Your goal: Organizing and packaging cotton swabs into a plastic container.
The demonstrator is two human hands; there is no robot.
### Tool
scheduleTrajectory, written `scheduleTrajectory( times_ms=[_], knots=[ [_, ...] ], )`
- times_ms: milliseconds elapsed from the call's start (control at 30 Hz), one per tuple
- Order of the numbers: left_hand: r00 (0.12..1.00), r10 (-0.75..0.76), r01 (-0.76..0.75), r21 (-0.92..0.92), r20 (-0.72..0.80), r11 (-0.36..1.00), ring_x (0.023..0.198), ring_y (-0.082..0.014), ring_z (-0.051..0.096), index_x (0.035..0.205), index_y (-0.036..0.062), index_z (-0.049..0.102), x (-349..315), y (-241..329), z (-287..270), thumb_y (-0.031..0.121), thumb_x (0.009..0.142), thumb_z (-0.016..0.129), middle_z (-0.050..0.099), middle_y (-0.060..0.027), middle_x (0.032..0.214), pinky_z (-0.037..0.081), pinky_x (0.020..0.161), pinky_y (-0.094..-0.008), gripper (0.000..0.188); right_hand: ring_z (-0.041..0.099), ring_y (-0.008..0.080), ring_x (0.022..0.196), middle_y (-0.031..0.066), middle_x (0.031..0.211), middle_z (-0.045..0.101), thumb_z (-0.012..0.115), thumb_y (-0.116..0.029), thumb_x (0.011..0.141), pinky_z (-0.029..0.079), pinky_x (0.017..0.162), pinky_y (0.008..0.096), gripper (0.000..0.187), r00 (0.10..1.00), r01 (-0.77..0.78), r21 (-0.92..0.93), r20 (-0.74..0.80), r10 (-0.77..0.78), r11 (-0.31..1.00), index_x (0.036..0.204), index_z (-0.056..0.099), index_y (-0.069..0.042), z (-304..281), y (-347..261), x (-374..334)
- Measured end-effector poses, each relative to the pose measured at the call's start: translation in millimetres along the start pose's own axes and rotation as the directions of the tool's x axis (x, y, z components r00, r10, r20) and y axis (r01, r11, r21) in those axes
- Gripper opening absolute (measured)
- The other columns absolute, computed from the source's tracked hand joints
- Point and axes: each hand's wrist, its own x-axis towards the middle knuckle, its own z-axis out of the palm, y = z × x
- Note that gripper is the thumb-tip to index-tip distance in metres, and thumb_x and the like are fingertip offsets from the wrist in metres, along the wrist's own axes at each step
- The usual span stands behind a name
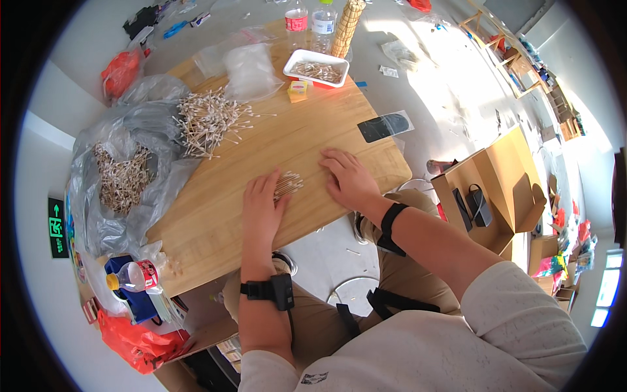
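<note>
A small bunch of cotton swabs (288,185) lies on the wooden table (307,134) near its front edge. Against its left side rests my left hand (262,208), fingers stretched forward and thumb apart, partly covering the swabs' ends. My right hand (351,178) lies on the tabletop to the right of the bunch, fingers spread and slightly bent, with nothing seen in it. A large loose heap of cotton swabs (210,122) sits farther left. More swabs (124,176) fill a grey plastic bag (88,160) beside the table.
Toward the back are a white tray (289,67) of swabs, a small yellow box (298,91), clear plastic bags (251,72) and two bottles (323,29). A dark phone-like slab (382,127) lies at the right edge. An open cardboard box (506,170) stands right; a bottle (136,276) lies left.
</note>
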Motion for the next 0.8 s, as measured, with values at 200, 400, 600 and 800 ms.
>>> scheduleTrajectory(
  times_ms=[200,400,600,800],
  knots=[
    [0.994,0.025,-0.017,0.082,-0.109,0.996,0.137,-0.0407,0.050,0.144,0.0061,0.056,-5,7,19,0.022,0.089,0.076,0.058,-0.0158,0.144,0.040,0.114,-0.0519,0.060,0.052,0.0342,0.137,0.0113,0.144,0.058,0.063,-0.005,0.086,0.043,0.115,0.0454,0.038,1.000,-0.001,0.007,-0.004,0.001,1.000,0.125,0.062,-0.007,0,-1,0],
    [0.983,0.019,0.010,0.157,-0.184,0.988,0.139,-0.0413,0.049,0.143,0.0039,0.057,-1,1,31,0.022,0.098,0.067,0.060,-0.0176,0.143,0.039,0.115,-0.0536,0.050,0.052,0.0348,0.136,0.0123,0.144,0.058,0.062,-0.005,0.087,0.043,0.115,0.0456,0.037,1.000,-0.004,0.016,0.004,0.004,1.000,0.124,0.062,-0.006,0,-2,0],
    [0.971,-0.190,0.174,-0.114,-0.146,0.978,0.112,-0.0326,0.064,0.135,0.0136,0.064,9,-13,15,0.008,0.094,0.069,0.072,-0.0073,0.115,0.049,0.100,-0.0485,0.042,0.051,0.0332,0.136,0.0121,0.142,0.058,0.063,-0.006,0.086,0.043,0.114,0.0450,0.037,1.000,-0.001,0.004,0.009,0.001,1.000,0.122,0.062,-0.005,0,1,0],
    [0.979,-0.084,0.094,0.049,-0.184,0.994,0.106,-0.0297,0.066,0.133,0.0132,0.066,14,-10,11,0.010,0.088,0.077,0.074,-0.0036,0.112,0.052,0.093,-0.0433,0.046,0.052,0.0335,0.136,0.0122,0.142,0.058,0.063,-0.006,0.087,0.043,0.114,0.0453,0.035,1.000,0.007,-0.011,0.009,-0.006,1.000,0.122,0.063,-0.005,0,-2,2]
  ],
)
